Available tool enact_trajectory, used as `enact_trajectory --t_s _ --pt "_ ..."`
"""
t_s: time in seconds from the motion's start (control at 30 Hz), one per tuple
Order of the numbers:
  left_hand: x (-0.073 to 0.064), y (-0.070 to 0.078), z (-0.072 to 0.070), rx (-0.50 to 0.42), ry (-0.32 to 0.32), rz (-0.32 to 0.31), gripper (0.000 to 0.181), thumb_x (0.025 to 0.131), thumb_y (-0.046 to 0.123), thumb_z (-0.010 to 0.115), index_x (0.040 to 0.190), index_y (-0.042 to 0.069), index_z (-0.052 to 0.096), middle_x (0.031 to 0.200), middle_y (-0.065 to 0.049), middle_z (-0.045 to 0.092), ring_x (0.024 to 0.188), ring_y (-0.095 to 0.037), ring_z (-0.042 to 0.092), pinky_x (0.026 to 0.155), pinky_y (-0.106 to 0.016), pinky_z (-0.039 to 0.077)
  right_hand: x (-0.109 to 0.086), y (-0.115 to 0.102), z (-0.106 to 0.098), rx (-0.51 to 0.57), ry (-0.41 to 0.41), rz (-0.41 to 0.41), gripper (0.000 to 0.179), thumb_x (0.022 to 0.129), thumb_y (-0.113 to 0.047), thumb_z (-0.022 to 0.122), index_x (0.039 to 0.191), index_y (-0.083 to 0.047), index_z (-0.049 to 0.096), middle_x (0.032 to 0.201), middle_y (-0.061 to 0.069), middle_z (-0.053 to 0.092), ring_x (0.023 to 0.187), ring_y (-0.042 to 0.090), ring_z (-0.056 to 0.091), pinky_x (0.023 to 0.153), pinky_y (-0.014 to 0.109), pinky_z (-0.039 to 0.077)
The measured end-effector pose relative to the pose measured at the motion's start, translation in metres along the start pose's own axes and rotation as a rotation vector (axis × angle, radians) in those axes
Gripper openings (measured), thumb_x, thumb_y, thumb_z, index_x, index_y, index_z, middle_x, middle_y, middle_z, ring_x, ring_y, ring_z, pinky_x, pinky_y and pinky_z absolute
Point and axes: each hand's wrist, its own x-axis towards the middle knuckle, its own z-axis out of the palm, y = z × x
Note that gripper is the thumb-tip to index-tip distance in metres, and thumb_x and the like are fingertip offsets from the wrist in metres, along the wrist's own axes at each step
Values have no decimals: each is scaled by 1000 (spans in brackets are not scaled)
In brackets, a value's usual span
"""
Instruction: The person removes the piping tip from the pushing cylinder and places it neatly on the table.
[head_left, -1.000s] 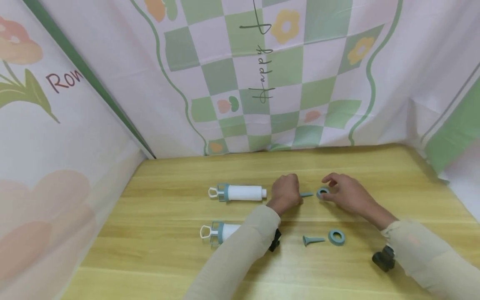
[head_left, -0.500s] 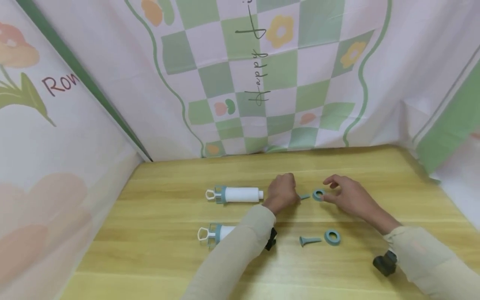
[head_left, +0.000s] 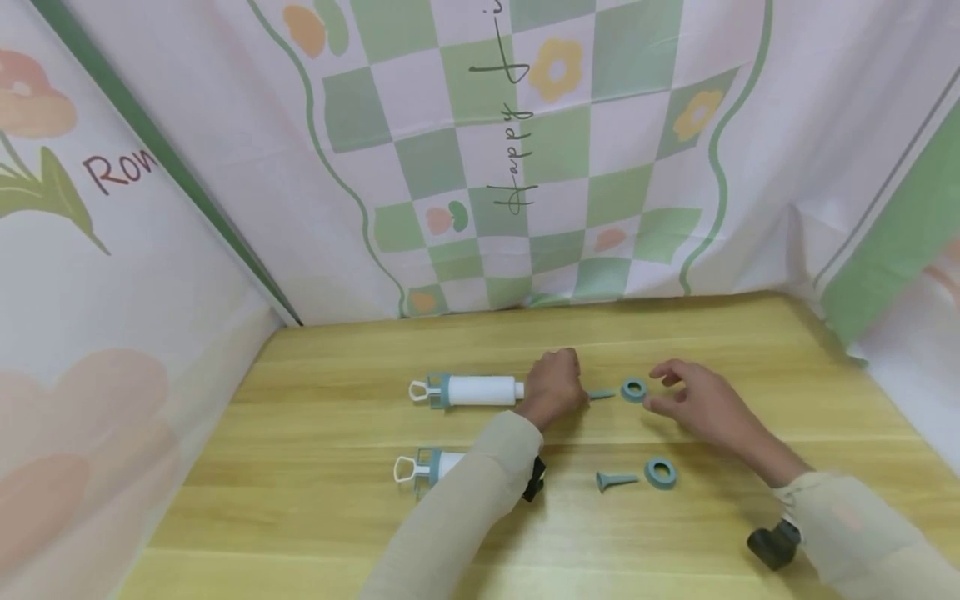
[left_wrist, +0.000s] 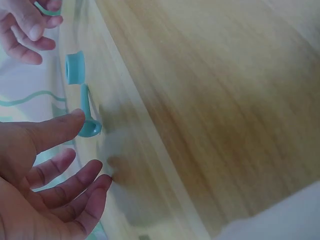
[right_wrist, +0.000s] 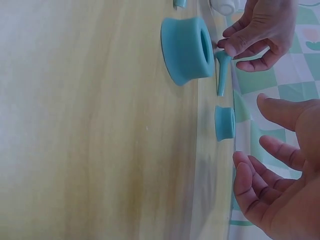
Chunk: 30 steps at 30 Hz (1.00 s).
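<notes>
In the head view, my left hand [head_left: 555, 385] is over the flared end of a teal funnel-shaped piece [head_left: 602, 394]. The left wrist view shows the thumb overlapping that flared end [left_wrist: 91, 128], the other fingers loosely bent and apart from it. To the right of the piece lies a teal ring [head_left: 633, 390]. My right hand [head_left: 701, 408] hovers just right of this ring, thumb and fingers spread with nothing between them. Left of my left hand lies a white syringe-like cylinder [head_left: 483, 390] with a teal collar and a white loop handle.
Nearer the front lie a second funnel-shaped piece [head_left: 618, 481] and a second ring [head_left: 661, 473]. Another syringe-like cylinder [head_left: 450, 463] is partly hidden under my left sleeve. A checkered cloth [head_left: 562, 167] hangs behind the wooden table [head_left: 300, 500].
My right hand has drawn away to the right from the far ring, which its fingers overlapped before. The left hand stays by the funnel-shaped piece. The head view has shifted slightly.
</notes>
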Motion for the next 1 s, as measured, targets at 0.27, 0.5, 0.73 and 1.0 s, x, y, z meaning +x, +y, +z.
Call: enact_trajectory --t_s 0.27,0.5,0.73,1.0 --pt "-3 -3 -2 -9 11 4 35 74 21 91 94 14 63 84 5 62 73 -13 60 59 -25 49 -3 -2 3 -1 7 -5 49 90 -27 76 124 4 59 115 30 61 92 38 65 72 50 55" --pt "-7 -3 -9 -26 15 24 37 74 20 90 99 12 64 91 3 65 78 -13 62 61 -24 50 -3 -5 2 -15 14 -5 49 91 -28 75 124 4 58 116 31 61 91 38 65 72 50 55" --pt "-11 -1 -19 -55 17 18 36 77 24 89 103 12 66 97 2 67 84 -16 63 64 -26 51 -6 -9 -3 -42 12 -10 49 96 -31 69 126 5 58 117 32 60 92 39 64 73 52 54" --pt "-24 -5 -28 4 -20 31 39 82 35 84 111 14 67 103 4 68 82 -12 62 61 -25 49 -9 -19 -12 -71 -14 -4 57 99 -40 62 132 5 54 124 34 56 105 46 58 79 59 50"
